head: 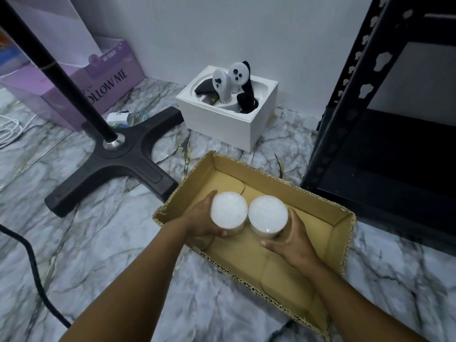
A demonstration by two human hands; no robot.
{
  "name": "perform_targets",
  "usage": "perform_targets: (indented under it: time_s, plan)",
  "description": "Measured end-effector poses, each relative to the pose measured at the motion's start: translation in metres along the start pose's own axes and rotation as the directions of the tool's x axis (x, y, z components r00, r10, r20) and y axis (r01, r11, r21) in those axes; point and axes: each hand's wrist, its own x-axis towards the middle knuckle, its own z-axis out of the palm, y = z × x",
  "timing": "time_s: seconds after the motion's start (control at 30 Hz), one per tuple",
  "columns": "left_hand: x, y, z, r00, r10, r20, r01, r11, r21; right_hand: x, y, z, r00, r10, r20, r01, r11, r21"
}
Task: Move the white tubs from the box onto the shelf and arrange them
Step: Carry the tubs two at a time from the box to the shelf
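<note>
Two round white tubs sit side by side over the open cardboard box [283, 183] on the marble floor. My left hand [199, 219] grips the left tub [229, 209] from its left side. My right hand [292, 239] grips the right tub [268, 213] from its right and near side. Only the white lids and a bit of the clear sides show. I cannot tell whether the tubs rest on the box floor or are lifted. The rest of the box holds nothing else. The black metal shelf [385, 144] stands at the right, its bottom board dark and bare.
A black cross-shaped stand base [118, 159] with a pole lies left of the box. Behind it stand a white box [229, 119] with controllers and a purple box [81, 77]. A black cable [32, 267] runs along the floor at the left.
</note>
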Motion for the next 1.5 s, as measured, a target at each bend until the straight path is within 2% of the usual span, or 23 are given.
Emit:
perform_targets:
  time_s: [0.17, 0.33, 0.63, 1.0, 1.2, 1.5]
  plan:
    - [0.008, -0.008, -0.007, 0.997, 0.015, 0.07, -0.009, 0.997, -0.082, 0.01, 0.004, 0.007, 1.0, -0.021, 0.008, 0.02, 0.995, 0.099]
    - [0.015, -0.011, -0.001, 0.984, 0.137, 0.116, -0.114, 0.976, -0.186, 0.016, -0.003, 0.006, 0.996, -0.063, 0.056, 0.053, 0.986, 0.156]
    - [0.022, -0.013, 0.005, 0.996, 0.073, 0.06, -0.047, 0.935, -0.352, 0.027, -0.007, 0.009, 0.997, -0.044, -0.065, 0.054, 0.986, 0.156]
    - [0.016, -0.005, 0.01, 0.992, 0.103, -0.074, -0.125, 0.9, -0.419, 0.025, -0.012, 0.015, 0.987, -0.08, -0.136, 0.112, 0.964, 0.241]
    - [0.013, -0.006, 0.01, 0.981, 0.132, -0.142, -0.179, 0.9, -0.397, 0.024, -0.019, 0.013, 0.987, -0.093, -0.13, 0.126, 0.952, 0.277]
    - [-0.026, 0.017, -0.001, 0.942, 0.041, -0.334, -0.211, 0.845, -0.492, 0.0, -0.052, -0.004, 0.978, -0.186, -0.093, 0.203, 0.948, 0.246]
